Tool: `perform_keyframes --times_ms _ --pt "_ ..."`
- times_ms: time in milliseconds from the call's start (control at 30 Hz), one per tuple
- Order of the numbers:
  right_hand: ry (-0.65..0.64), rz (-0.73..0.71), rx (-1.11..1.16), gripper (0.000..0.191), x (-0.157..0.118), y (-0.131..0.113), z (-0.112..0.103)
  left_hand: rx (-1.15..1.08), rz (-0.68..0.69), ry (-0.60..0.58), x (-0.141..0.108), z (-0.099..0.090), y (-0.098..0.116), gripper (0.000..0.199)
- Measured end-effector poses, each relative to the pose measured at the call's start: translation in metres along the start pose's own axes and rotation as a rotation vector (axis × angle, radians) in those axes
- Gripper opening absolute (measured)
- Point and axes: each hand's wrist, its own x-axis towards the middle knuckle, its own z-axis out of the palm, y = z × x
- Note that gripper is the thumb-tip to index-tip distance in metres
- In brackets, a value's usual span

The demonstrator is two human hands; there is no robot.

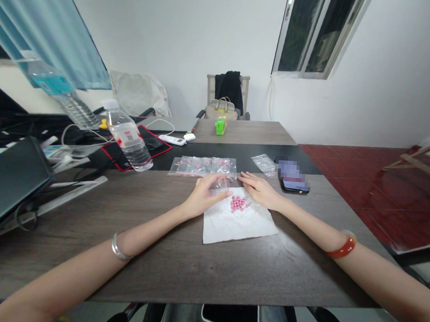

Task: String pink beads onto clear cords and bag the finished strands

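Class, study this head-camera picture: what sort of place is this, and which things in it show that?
Probably a small home office or workroom. A long dark wood-grain desk holds tangled black and white cables and a white remote control, and a pale-framed chair stands beyond it with a black jacket draped over it.

A matt white paper napkin (pixel 240 221) is lying on the smooth wood-grain tabletop (pixel 148 269), glossy clear plastic bags (pixel 203 166) are shining beyond it, and the polished red floor (pixel 391 212) is gleaming at right.

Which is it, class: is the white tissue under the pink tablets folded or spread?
Spread: the white tissue lies open and flat on the table, with the pink tablets heaped on top.
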Motion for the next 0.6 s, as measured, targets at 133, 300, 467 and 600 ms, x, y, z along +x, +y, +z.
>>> perform_keyframes --times_ms 133,300,467,600 --pt "-0.003 -0.047 -0.025 0.039 -0.001 0.002 0.002 0.008 0.016 0.008 0.000 0.000 -0.001 0.039" --pt "0.024 -0.081 -0.016 0.033 0.001 -0.001 -0.001 0.010 0.038 0.016 0.000 0.000 -0.002 0.038" --pt "0.015 -0.089 -0.065 0.024 0.014 -0.013 -0.008 -0.002 0.017 0.061 0.001 0.001 -0.005 0.035" --pt "-0.064 -0.105 -0.114 0.021 0.034 -0.019 -0.005 -0.058 -0.008 0.073 0.002 0.001 -0.006 0.034"
